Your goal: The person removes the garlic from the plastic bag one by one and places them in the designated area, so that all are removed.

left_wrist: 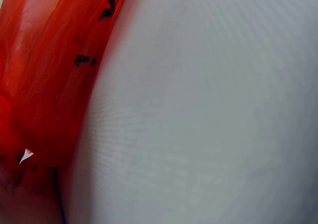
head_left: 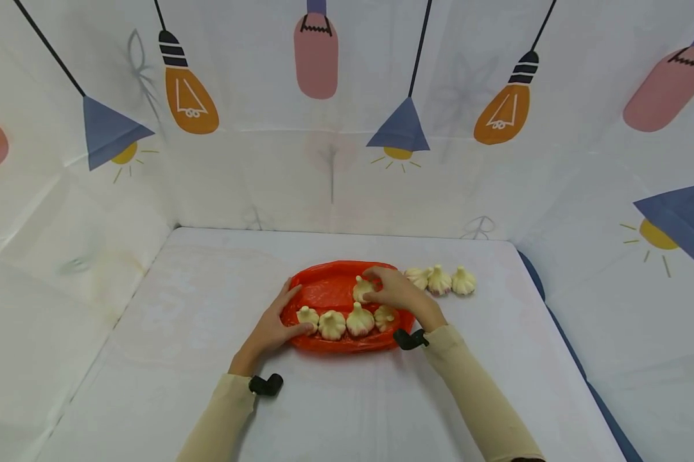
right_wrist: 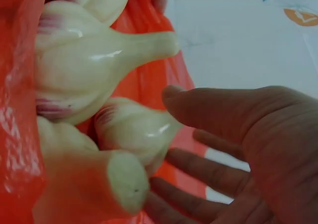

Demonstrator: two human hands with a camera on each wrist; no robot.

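A red plastic bag point(head_left: 326, 289), spread open in an oval on the white table, holds a front row of several garlic bulbs point(head_left: 332, 325). My left hand point(head_left: 270, 330) grips the bag's left side, its thumb over the edge by the leftmost bulb. In the left wrist view the red film point(left_wrist: 54, 75) carries black print, and most of that hand is out of sight. Toward the back right of the bag, my right hand point(head_left: 395, 290) pinches another garlic bulb point(head_left: 361, 289) between thumb and fingers. The right wrist view shows the thumb at that bulb's point(right_wrist: 136, 129) neck, with larger bulbs nearer.
Three more garlic bulbs point(head_left: 439, 281) lie in a row on the table, right of the bag and beyond the right hand. White sheeting point(head_left: 347, 179) printed with lamps and bulbs rises behind the white table point(head_left: 208, 276) and along its sides.
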